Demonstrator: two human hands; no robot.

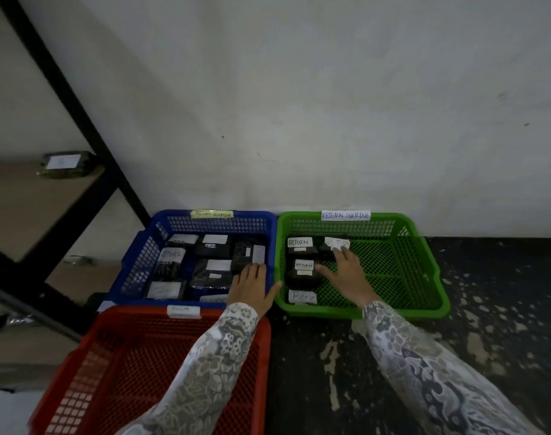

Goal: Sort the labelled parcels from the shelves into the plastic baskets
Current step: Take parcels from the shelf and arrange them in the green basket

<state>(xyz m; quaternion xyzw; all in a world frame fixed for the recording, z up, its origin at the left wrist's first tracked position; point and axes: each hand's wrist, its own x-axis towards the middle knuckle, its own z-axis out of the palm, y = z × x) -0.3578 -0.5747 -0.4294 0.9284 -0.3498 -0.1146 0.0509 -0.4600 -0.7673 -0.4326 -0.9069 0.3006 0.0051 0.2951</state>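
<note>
Here, from the head view, three baskets sit on the dark, speckled floor (503,309) against a pale wall (330,105). Take the green basket (425,287) as the marker: a paper tag on its far rim reads "RETURN OVERDUE" (345,215). Inside it, along its left side, lie dark parcels with white labels, one reading "RETURN" (299,242) at the far corner, another (303,265) nearer the middle, and a third (303,297) at the near corner. The right hand (346,276) reaches into this basket, fingers spread and fairly straight, fingertips resting on a fourth parcel (334,244) by the far wall; whether it grips that parcel I cannot tell.

Just left of the green basket stands the blue basket (136,262), filled with more dark labelled parcels. The left hand (255,285) lies flat and relaxed over its right near corner, fingertips touching a parcel (250,255) there, thumb stretched toward the green rim.

Nearer than the blue one sits the red basket (117,372), crossed by a patterned sleeve (211,365). Far left of the green basket, a black-framed shelf (23,202) carries one more parcel (65,163).
</note>
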